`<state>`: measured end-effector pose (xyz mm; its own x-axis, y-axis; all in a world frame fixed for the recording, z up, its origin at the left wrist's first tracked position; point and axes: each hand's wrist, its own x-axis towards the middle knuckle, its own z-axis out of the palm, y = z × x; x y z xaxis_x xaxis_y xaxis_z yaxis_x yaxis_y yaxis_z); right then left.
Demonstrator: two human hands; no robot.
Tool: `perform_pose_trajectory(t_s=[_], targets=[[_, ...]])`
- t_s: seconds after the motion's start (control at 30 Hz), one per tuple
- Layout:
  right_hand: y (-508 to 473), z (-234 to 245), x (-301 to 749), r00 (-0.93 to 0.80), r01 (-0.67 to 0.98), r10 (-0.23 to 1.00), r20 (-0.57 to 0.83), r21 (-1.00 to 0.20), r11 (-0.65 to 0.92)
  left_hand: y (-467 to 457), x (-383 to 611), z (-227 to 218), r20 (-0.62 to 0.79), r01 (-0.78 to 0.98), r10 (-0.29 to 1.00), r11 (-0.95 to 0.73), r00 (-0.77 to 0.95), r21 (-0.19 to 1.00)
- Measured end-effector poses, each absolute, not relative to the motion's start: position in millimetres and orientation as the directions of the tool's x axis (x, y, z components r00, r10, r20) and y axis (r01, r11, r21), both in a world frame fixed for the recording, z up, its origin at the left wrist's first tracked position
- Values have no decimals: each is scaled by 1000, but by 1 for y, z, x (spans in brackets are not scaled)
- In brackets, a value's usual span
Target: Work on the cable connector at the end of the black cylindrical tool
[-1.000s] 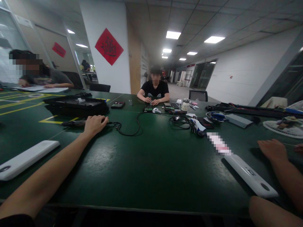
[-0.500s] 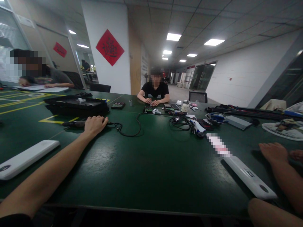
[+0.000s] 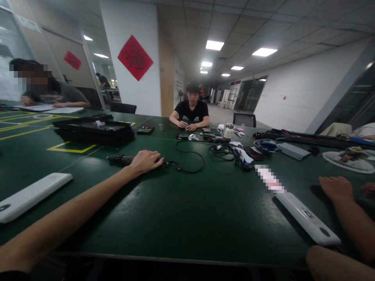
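Observation:
My left hand reaches across the green table and lies closed over a black corded tool. The tool's body sticks out to the left of my fingers. Its black cable loops away to the right. My right hand rests flat on the table at the far right, fingers stretched out, holding nothing. It lies just beyond a long white bar.
A second white bar lies at the near left. A black case stands at the back left. Cables, small boards and tools clutter the far middle in front of a seated person. Another person sits at the far left.
My left hand has slid the black tool to the right and nearer, dragging its cable along. My right hand has hardly moved.

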<state>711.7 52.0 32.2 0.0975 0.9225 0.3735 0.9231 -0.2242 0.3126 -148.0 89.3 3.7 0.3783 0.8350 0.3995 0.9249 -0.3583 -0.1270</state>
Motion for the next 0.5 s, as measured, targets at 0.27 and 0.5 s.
perform_pose_trajectory(t_s=[0.27, 0.5], targets=[[47, 39, 688, 151, 930, 921, 359, 265, -256, 23, -44, 14, 388, 726, 648, -682, 656, -89], [11, 71, 624, 73, 983, 841, 536, 105, -153, -15, -20, 29, 312, 459, 440, -888, 842, 16]])
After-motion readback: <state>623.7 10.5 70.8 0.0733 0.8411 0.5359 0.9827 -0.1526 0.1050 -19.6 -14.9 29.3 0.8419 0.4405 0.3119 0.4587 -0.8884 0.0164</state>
